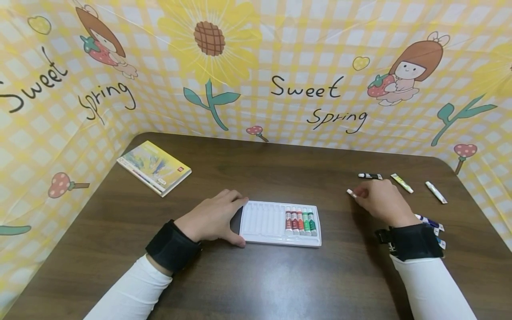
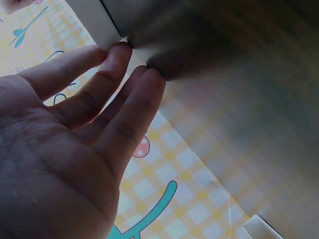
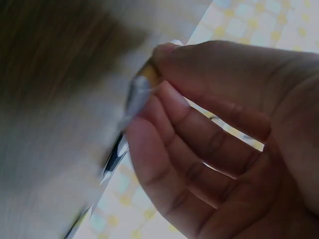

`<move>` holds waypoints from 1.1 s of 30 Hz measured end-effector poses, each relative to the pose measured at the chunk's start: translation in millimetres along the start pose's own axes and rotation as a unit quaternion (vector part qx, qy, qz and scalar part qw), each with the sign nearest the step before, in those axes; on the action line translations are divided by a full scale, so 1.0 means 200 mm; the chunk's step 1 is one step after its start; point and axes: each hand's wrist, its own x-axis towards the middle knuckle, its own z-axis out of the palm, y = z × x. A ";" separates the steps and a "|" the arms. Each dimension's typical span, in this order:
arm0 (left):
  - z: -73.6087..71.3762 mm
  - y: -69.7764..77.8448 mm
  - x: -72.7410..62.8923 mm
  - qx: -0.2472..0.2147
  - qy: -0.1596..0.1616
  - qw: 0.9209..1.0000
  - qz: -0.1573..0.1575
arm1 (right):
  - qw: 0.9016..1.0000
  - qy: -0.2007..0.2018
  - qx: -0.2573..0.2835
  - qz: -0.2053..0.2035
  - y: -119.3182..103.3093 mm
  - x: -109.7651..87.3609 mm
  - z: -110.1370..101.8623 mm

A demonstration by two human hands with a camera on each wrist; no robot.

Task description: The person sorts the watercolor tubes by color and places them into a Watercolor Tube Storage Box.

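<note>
I pinch a small white-capped tube (image 1: 351, 193) between thumb and fingers of my right hand (image 1: 382, 202), well right of the white tray (image 1: 264, 218). My left hand (image 1: 218, 214) is spread — fingers and thumb touching the tray's left end. By my reckoning it's partway: five tubes (image 1: 300, 221) slotted in, while a black tube (image 1: 368, 176), yellow tube (image 1: 402, 183), white tube (image 1: 436, 192) and blue tubes (image 1: 430, 222) — partly hidden, uncountable — lie outside.
</note>
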 end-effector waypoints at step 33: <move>-0.01 0.00 0.00 -0.001 0.003 1.000 0.003 | 0.994 0.061 0.048 -0.072 -0.49 -0.05 0.17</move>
